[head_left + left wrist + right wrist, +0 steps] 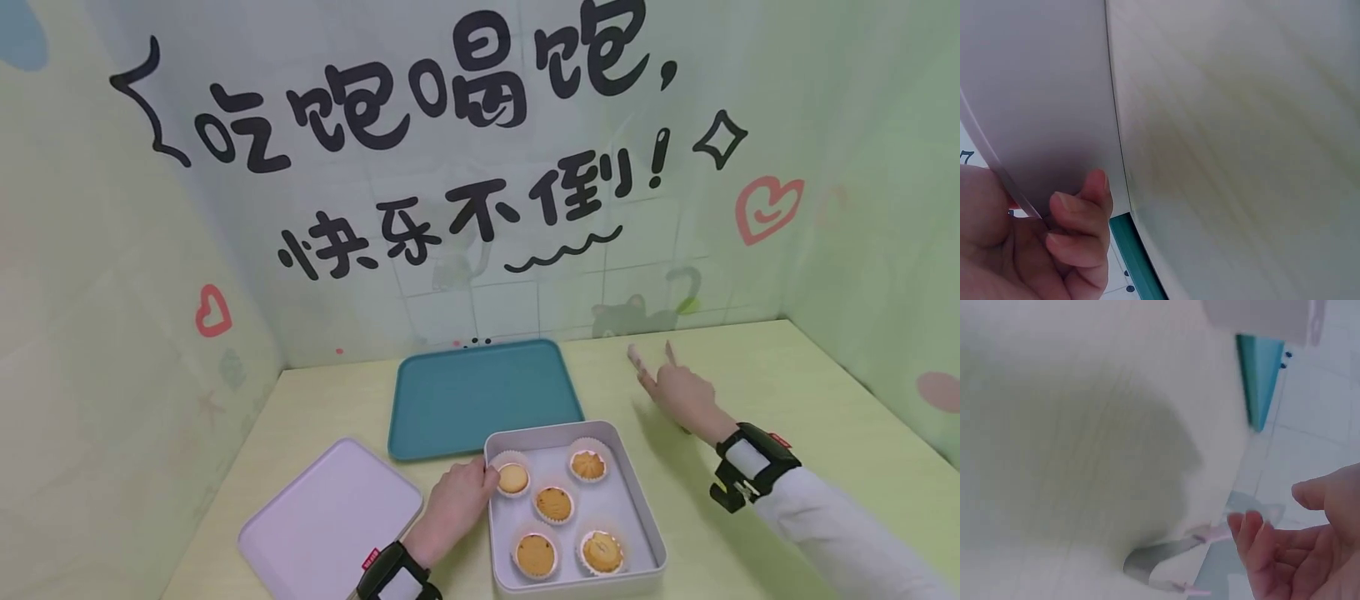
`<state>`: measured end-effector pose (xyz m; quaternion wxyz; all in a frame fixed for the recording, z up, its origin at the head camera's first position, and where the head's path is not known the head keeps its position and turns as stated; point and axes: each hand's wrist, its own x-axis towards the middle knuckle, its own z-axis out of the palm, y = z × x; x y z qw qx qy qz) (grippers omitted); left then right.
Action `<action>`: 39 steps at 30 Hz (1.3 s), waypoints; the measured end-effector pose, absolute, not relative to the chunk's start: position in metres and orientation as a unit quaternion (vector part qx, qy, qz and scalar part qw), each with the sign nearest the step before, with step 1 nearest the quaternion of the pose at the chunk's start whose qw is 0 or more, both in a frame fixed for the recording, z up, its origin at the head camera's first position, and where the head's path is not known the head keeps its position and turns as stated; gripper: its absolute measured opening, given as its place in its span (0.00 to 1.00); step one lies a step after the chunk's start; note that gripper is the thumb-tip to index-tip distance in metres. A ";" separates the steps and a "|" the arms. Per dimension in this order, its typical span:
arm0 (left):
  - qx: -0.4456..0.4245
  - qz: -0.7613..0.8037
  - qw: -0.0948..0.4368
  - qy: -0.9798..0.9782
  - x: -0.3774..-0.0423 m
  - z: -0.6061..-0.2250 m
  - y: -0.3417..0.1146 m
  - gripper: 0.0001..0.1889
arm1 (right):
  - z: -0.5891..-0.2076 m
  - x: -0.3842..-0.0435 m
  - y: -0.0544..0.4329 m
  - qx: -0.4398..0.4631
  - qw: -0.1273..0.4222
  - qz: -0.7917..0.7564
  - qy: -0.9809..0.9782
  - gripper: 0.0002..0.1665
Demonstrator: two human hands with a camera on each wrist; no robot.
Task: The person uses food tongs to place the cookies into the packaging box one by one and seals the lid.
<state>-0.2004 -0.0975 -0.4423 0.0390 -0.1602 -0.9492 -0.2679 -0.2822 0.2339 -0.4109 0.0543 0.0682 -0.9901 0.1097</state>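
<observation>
My left hand [459, 496] grips the left wall of a pale lilac rectangular box [648, 533], thumb over the rim and fingers curled against the outside. Its outer wall [1041, 94] fills much of the left wrist view. Inside the box lie several round cookies [553, 504] in white paper cups. My right hand [682, 396] hovers above the table at the right, fingers loosely bent and holding nothing. Tongs with a grey bend [1141, 565] and pinkish tips lie on the table close to that hand; in the head view the hand covers most of them.
Behind the box is a teal tray [483, 400], and a flat lilac tray or lid [333, 517] lies at the left. All of it is on a pale wood-look table [757, 375]. Printed wall sheets [525, 300] enclose the back and both sides.
</observation>
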 end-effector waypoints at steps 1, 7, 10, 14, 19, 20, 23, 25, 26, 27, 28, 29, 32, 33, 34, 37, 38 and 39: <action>-0.161 -0.268 0.040 -0.949 -0.200 -0.442 -0.098 0.11 | -0.411 -0.280 0.231 0.068 0.044 0.153 -0.985 0.22; -0.161 -0.263 0.045 -0.950 -0.199 -0.444 -0.102 0.11 | -0.421 -0.252 0.207 0.118 -0.024 0.281 -0.952 0.23; -0.161 -0.261 0.046 -0.951 -0.198 -0.444 -0.104 0.11 | -0.425 -0.238 0.196 0.124 -0.053 0.295 -0.946 0.24; -0.159 -0.264 0.036 -0.951 -0.198 -0.443 -0.105 0.11 | -0.428 -0.224 0.186 0.126 -0.071 0.291 -0.946 0.24; -0.155 -0.267 0.023 -0.951 -0.199 -0.442 -0.103 0.11 | -0.431 -0.217 0.181 0.125 -0.053 0.285 -0.949 0.21; -0.153 -0.268 0.021 -0.951 -0.198 -0.441 -0.102 0.12 | -0.431 -0.217 0.181 0.126 -0.045 0.283 -0.950 0.20; -0.149 -0.273 0.012 -0.950 -0.196 -0.439 -0.103 0.16 | -0.431 -0.217 0.181 0.134 -0.029 0.275 -0.952 0.20; -0.146 -0.271 0.014 -0.951 -0.195 -0.437 -0.105 0.19 | -0.431 -0.217 0.182 0.135 -0.023 0.269 -0.953 0.19; -0.142 -0.273 0.016 -0.951 -0.194 -0.436 -0.107 0.21 | -0.431 -0.217 0.182 0.135 -0.021 0.268 -0.954 0.19; -0.138 -0.273 0.018 -0.952 -0.193 -0.434 -0.110 0.22 | -0.431 -0.217 0.182 0.136 -0.020 0.266 -0.954 0.19; -0.132 -0.273 0.022 -0.953 -0.193 -0.432 -0.114 0.23 | -0.431 -0.218 0.182 0.136 -0.019 0.265 -0.954 0.19; -0.125 -0.270 0.028 -0.954 -0.192 -0.430 -0.118 0.23 | -0.431 -0.218 0.182 0.134 -0.020 0.266 -0.955 0.19; -0.093 -0.263 0.040 -0.959 -0.193 -0.424 -0.136 0.24 | -0.431 -0.218 0.182 0.137 -0.021 0.267 -0.954 0.19; -0.080 -0.256 0.043 -0.962 -0.192 -0.422 -0.144 0.24 | -0.432 -0.219 0.182 0.138 -0.020 0.268 -0.953 0.20; -0.066 -0.250 0.044 -0.965 -0.192 -0.420 -0.152 0.23 | -0.432 -0.219 0.182 0.139 -0.020 0.268 -0.953 0.20; -0.021 -0.240 0.036 -0.970 -0.188 -0.414 -0.177 0.23 | -0.433 -0.219 0.181 0.139 -0.016 0.263 -0.955 0.20; -0.007 -0.237 0.029 -0.971 -0.186 -0.411 -0.186 0.23 | -0.433 -0.218 0.181 0.138 -0.014 0.262 -0.955 0.20; 0.005 -0.231 0.024 -0.973 -0.183 -0.410 -0.194 0.22 | -0.432 -0.218 0.181 0.137 -0.014 0.261 -0.956 0.20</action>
